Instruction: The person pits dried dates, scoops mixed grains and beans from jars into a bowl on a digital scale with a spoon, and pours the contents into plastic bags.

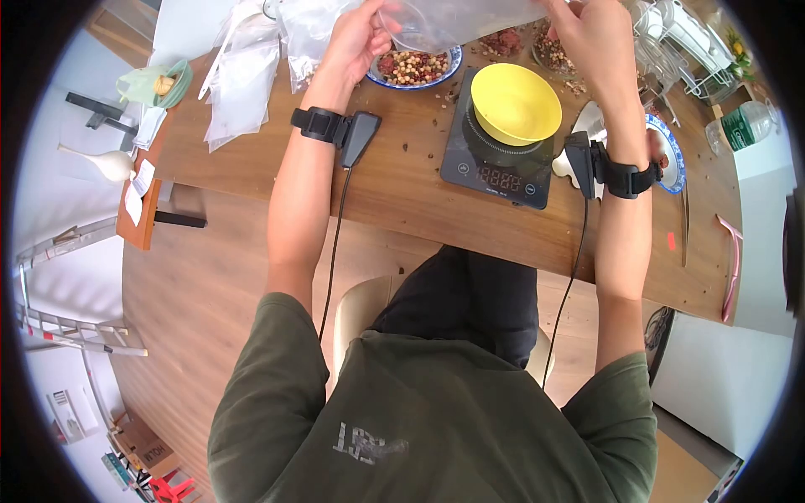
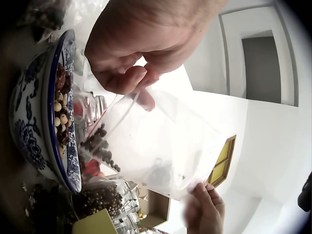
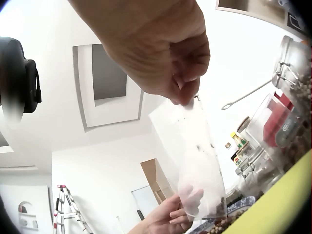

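Observation:
A clear zip bag [image 2: 161,141] stretches between my two hands above the table. My left hand [image 1: 360,38] pinches it near its zip end, close over a blue-and-white bowl [image 2: 31,112] of mixed pale and dark beans or seeds. At the opposite end, my right hand [image 1: 594,50] pinches a corner of the bag between thumb and fingers, as the right wrist view shows. Small dark balls [image 2: 100,148], like peppercorns, gather at the zip end, and a few specks cling along the plastic.
A yellow bowl [image 1: 516,105] stands on a black induction cooker [image 1: 459,163]. Empty plastic bags [image 1: 243,101] lie at the left. Glass jars [image 3: 256,168], a blue-rimmed plate [image 1: 673,159] and a plastic bottle [image 1: 742,126] are on the right. Crumbs dot the wood.

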